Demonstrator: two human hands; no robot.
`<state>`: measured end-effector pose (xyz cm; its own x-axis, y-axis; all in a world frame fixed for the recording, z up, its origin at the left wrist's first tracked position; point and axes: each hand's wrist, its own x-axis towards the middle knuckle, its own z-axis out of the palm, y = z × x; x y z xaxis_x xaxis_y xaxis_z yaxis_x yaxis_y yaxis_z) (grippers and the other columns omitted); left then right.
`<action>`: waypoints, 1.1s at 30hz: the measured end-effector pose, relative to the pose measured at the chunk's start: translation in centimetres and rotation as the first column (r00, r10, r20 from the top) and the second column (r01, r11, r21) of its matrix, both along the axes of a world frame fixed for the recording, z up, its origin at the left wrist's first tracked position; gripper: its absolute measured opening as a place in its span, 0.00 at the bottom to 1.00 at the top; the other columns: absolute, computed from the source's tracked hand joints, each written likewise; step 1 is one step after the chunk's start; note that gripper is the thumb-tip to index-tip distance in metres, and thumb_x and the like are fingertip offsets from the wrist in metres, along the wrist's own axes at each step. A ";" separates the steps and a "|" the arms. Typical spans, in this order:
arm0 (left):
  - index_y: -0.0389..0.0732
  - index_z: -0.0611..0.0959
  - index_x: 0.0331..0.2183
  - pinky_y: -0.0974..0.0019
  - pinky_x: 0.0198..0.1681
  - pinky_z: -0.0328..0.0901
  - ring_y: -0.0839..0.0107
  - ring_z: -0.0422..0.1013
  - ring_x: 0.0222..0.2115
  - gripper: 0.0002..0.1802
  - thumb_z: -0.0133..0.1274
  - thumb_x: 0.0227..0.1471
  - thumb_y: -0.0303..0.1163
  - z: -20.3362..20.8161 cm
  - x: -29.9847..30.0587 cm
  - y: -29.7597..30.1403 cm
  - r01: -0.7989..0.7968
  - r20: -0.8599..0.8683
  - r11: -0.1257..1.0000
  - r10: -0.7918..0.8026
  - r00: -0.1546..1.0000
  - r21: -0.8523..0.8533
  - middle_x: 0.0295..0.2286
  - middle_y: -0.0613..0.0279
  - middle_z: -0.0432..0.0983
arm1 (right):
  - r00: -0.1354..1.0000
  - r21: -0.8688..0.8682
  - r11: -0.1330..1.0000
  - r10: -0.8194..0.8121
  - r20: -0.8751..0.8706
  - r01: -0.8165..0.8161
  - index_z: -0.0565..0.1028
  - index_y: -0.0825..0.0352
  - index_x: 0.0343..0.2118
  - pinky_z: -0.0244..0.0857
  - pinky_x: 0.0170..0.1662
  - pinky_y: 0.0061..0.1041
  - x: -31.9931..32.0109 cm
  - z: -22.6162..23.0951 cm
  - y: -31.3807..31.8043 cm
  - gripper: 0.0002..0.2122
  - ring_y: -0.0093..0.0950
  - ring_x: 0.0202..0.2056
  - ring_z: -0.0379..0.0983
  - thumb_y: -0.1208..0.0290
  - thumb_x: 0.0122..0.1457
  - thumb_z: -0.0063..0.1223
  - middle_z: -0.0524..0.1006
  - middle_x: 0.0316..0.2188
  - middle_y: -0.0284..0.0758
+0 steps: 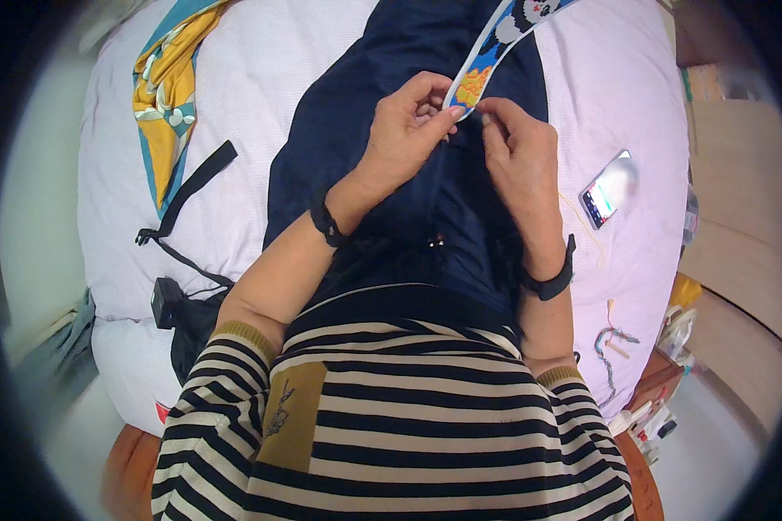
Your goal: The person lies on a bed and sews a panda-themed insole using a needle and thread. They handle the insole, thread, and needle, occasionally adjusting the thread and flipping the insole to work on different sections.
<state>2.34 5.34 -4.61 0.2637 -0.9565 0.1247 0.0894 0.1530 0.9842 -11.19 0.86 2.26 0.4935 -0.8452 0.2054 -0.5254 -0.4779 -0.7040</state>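
phone [609,190] right of hand [523,156], black strap [193,184] left

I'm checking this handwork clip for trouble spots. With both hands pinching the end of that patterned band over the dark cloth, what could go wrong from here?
1. The left hand and right hand hold only the very tip of the patterned band; so small a grip could slip.
2. The navy cloth lies bunched and creased, so the band might sit crooked on it.
3. The phone and loose threads lie close to the bed's right edge and could get knocked off.
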 end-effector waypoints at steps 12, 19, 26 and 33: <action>0.32 0.72 0.40 0.79 0.28 0.66 0.79 0.72 0.24 0.13 0.52 0.51 0.26 0.9 0.1 -0.3 -0.037 -0.195 0.995 0.053 0.979 0.087 0.31 0.59 0.75 | 0.999 0.042 0.999 -0.035 0.036 0.034 0.76 0.71 0.32 0.57 0.21 0.20 -0.4 0.5 0.0 0.07 0.19 0.16 0.63 0.76 0.53 0.48 0.73 0.17 0.38; 0.33 0.72 0.40 0.79 0.28 0.67 0.79 0.72 0.25 0.13 0.51 0.52 0.26 0.8 0.1 -0.3 -0.012 -0.206 0.998 0.024 0.978 0.059 0.31 0.59 0.76 | 0.998 0.054 0.998 -0.046 0.045 0.044 0.76 0.72 0.32 0.56 0.20 0.19 -0.2 0.3 0.0 0.07 0.19 0.16 0.63 0.75 0.53 0.49 0.74 0.18 0.37; 0.33 0.71 0.41 0.79 0.28 0.67 0.79 0.73 0.25 0.14 0.51 0.52 0.27 0.9 0.0 -0.2 -0.004 -0.192 0.999 0.014 0.981 0.052 0.32 0.58 0.76 | 0.999 0.015 0.999 -0.029 0.034 0.029 0.76 0.71 0.32 0.55 0.20 0.18 -0.2 0.2 -0.1 0.07 0.18 0.16 0.64 0.75 0.54 0.49 0.75 0.18 0.37; 0.33 0.72 0.41 0.79 0.29 0.67 0.79 0.73 0.25 0.14 0.52 0.52 0.27 1.0 0.0 -0.2 -0.008 -0.166 0.999 0.016 0.986 0.052 0.32 0.59 0.76 | 0.999 0.005 1.000 -0.024 0.039 0.024 0.76 0.71 0.32 0.56 0.20 0.19 -0.1 -0.1 -0.2 0.07 0.19 0.16 0.64 0.75 0.54 0.49 0.75 0.18 0.37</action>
<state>2.32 5.17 -3.64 0.2883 -0.9571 0.0289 0.2511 0.1047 0.9623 -11.32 0.62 2.15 0.4647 -0.8577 0.2201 -0.5087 -0.4621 -0.7264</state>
